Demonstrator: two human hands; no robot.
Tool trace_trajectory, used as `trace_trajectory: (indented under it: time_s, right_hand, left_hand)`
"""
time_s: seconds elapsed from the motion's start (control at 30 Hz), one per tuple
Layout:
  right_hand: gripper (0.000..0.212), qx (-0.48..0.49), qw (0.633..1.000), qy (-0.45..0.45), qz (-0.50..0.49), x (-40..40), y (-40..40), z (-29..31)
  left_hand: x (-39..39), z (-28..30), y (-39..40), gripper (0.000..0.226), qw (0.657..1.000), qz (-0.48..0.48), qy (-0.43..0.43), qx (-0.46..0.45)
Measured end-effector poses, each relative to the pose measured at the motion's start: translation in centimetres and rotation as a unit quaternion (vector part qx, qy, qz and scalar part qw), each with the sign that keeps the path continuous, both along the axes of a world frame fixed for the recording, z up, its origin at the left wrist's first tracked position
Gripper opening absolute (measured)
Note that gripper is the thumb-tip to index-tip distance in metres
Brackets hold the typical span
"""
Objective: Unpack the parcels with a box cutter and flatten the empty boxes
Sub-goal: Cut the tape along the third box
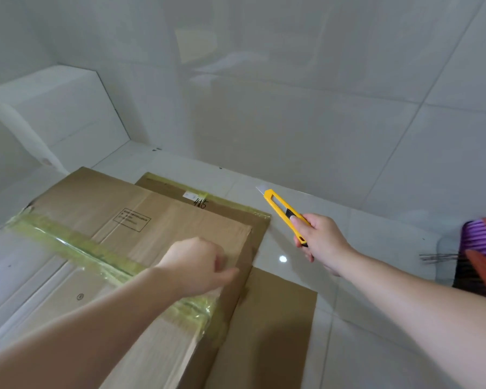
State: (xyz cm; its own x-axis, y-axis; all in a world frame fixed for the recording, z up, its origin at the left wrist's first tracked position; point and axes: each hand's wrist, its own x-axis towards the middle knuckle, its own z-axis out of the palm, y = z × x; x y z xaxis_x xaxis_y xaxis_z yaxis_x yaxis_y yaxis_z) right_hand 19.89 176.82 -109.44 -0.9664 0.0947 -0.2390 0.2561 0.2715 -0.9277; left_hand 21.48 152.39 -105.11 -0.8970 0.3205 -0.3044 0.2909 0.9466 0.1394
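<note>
Left hand (195, 263), fingers curled, pinches the edge of the top flattened box (141, 234); right hand (320, 242) grips the yellow box cutter (285, 213), blade extended, above the floor.

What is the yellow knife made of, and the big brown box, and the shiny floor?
The box cutter looks like glossy yellow plastic with a thin metal blade at its tip. The flattened box looks like matte brown cardboard, creased, with yellowish shiny tape across it. The floor seems to be glazed white tile: it has grout lines and reflects light.

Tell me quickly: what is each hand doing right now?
Left hand: fingers curled, resting on the cardboard box; grip unclear.
Right hand: grips the yellow box cutter.
</note>
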Motion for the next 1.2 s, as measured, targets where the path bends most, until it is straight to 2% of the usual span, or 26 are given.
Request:
trace_trajectory:
  time_s: [0.07, 0.13, 0.23, 0.37, 0.43, 0.53, 0.6, 0.73, 0.87, 1.0, 1.2]
  right_hand:
    - [0.028, 0.007, 1.000, -0.007, -0.012, 0.6, -0.3, 0.1]
    - [0.029, 0.016, 1.000, -0.007, -0.015, 1.0, -0.4, 0.3]
    - [0.030, 0.018, 1.000, -0.009, 0.013, 1.6, -0.3, 0.9]
    - [0.031, 0.016, 0.999, -0.017, 0.028, 2.0, -0.1, 1.2]
    - [0.028, 0.006, 0.999, -0.028, 0.015, 2.1, -0.1, 1.3]
    - [0.023, -0.036, 0.997, -0.074, -0.003, 2.3, -0.3, 1.3]
    - [0.018, -0.050, 0.993, -0.106, -0.001, 2.3, -0.7, 1.1]
    - [0.016, -0.036, 0.994, -0.099, 0.028, 2.3, -2.3, 0.6]
    - [0.020, -0.051, 0.994, -0.091, 0.029, 2.0, -4.7, 0.3]
    - [0.019, -0.068, 0.994, -0.085, 0.014, 1.4, -6.4, 0.2]
    - [0.019, -0.049, 0.995, -0.084, 0.013, 1.3, -7.4, -0.2]
  left_hand:
    - [1.3, -0.2, 1.3, 0.042, 0.994, -0.058, -0.028, -0.090]
    - [1.4, -1.2, 2.1, 0.033, 0.982, -0.098, -0.020, -0.159]
    - [0.8, -2.1, 2.5, 0.029, 0.977, -0.111, -0.022, -0.182]
    - [-1.4, -2.2, 2.8, 0.024, 0.984, -0.080, -0.047, -0.151]
    - [-3.7, -2.3, 2.9, 0.023, 0.994, -0.024, -0.043, -0.100]
    - [-6.9, -1.8, 2.5, 0.027, 0.997, 0.073, 0.009, 0.030]
    - [-7.5, -1.5, 1.3, 0.032, 0.990, 0.094, 0.060, 0.081]
    - [-5.2, -2.8, -3.7, 0.027, 0.977, 0.065, 0.187, 0.077]
    - [-3.0, -4.9, -8.8, 0.041, 0.976, 0.123, 0.168, 0.057]
    - [-1.9, -5.4, -10.6, 0.054, 0.975, 0.156, 0.150, 0.052]
    - [-1.4, -5.8, -10.6, 0.057, 0.978, 0.128, 0.153, 0.068]
